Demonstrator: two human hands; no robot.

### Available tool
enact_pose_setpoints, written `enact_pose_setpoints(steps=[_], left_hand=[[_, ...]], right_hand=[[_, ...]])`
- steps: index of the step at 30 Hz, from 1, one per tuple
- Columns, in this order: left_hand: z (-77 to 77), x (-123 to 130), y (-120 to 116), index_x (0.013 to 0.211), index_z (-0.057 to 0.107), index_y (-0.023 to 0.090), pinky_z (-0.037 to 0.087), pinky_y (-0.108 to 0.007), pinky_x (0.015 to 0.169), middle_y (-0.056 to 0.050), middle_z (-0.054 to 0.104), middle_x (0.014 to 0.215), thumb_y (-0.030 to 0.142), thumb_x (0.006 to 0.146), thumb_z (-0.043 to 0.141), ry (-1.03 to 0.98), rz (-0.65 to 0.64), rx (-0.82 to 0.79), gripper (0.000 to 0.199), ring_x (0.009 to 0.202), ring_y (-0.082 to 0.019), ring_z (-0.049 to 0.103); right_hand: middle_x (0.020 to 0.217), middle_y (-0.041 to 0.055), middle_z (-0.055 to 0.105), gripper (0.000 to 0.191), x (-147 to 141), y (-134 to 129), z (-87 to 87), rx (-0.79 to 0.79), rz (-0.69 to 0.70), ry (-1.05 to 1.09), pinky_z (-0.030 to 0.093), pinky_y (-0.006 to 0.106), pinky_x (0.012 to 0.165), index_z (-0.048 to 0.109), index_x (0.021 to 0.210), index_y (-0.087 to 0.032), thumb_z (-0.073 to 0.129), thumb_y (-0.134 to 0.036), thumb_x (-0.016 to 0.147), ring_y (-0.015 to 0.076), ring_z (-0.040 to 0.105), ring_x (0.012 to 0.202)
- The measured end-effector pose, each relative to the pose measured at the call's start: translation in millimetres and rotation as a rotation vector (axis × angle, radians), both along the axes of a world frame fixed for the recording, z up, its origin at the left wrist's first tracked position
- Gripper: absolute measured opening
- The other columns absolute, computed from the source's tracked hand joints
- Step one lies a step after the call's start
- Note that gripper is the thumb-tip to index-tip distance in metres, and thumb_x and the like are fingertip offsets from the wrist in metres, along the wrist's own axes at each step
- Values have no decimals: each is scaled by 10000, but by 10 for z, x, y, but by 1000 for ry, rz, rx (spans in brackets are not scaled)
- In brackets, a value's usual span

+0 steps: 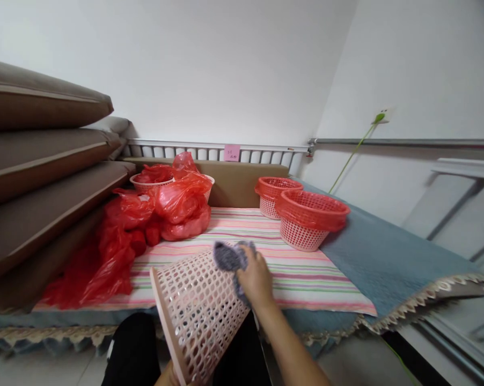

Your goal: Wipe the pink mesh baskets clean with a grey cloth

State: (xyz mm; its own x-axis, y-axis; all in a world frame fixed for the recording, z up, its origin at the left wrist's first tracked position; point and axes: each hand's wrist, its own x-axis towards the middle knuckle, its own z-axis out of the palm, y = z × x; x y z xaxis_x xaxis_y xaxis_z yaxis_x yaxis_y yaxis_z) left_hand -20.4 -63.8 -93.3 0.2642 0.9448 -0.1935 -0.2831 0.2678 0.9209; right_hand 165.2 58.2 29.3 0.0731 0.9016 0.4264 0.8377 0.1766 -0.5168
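A pale pink plastic basket [202, 305] with a perforated wall lies tilted on its side over my lap, its rim facing left. At the bottom edge of the view, my left hand [173, 375] grips the basket's rim; most of that hand is hidden behind the wall. My right hand [255, 274] is closed around a grey cloth [228, 257], which rests against the basket's outer wall near its base end.
Two pink baskets lined with red plastic bags [312, 212] stand right on the striped cloth [242, 230]. Red plastic bags [181, 198] heap at left, with more baskets behind. Stacked cushions [44, 150] border the left. A green cord [352, 153] hangs from a wall socket.
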Motion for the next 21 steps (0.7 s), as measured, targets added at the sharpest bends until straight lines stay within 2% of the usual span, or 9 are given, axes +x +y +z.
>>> enact_pose_setpoints(steps=[2,4,7,10,13,15,17,21], left_hand=[[112,31,-20,1248,500,425,385,-441,996,-33,733,1015,574,589,719,88,-47,105,711,1156,-341,544],[235,37,-20,1286,486,353,354,-466,1025,-61,717,1067,562,617,711,128,-58,153,737,1148,-350,547],[459,-21,22,1290,499,241,297,-512,1062,-105,686,1137,432,585,786,30,67,150,785,1141,-367,547],[737,-109,65,1296,484,203,340,-485,1039,-121,617,1250,264,594,783,-117,197,117,766,1176,-350,523],[965,-138,65,1302,470,156,363,-444,1022,-130,609,1261,102,597,702,-178,183,72,744,1204,-333,500],[1033,-120,52,1285,486,137,383,-429,1004,-126,641,1215,45,580,640,-201,161,54,727,1187,-325,517],[1036,-102,41,1271,497,151,421,-427,965,-113,652,1198,18,581,593,-216,142,50,709,1155,-316,546],[975,-121,36,1239,525,186,451,-417,927,-91,665,1169,16,598,591,-185,125,93,667,1105,-302,583]], right_hand=[[1001,84,528,563,211,202,27,-15,-107,-16,422,327,787,485,1248,-255,504,-133,699,247,520,956],[988,79,529,557,296,268,15,-4,-120,-73,412,313,773,484,1247,-259,512,-138,704,243,517,951],[972,81,526,552,265,214,-29,19,-96,-166,397,312,776,497,1235,-254,516,-124,698,244,509,939],[993,89,526,540,215,164,-39,-8,-82,-191,394,314,779,501,1234,-242,504,-126,707,250,501,959],[1017,85,529,548,175,175,-11,-81,-58,-162,396,309,795,499,1241,-244,501,-126,706,247,497,990],[1035,89,528,564,95,154,11,-106,-37,-161,394,318,819,504,1245,-242,499,-114,695,251,495,1000],[1063,95,524,581,-63,54,29,-89,12,-169,385,335,859,515,1243,-244,498,-100,680,259,487,1019],[1133,84,509,624,-581,-384,54,-61,233,-83,360,358,938,537,1226,-278,508,-82,634,265,459,1090]])
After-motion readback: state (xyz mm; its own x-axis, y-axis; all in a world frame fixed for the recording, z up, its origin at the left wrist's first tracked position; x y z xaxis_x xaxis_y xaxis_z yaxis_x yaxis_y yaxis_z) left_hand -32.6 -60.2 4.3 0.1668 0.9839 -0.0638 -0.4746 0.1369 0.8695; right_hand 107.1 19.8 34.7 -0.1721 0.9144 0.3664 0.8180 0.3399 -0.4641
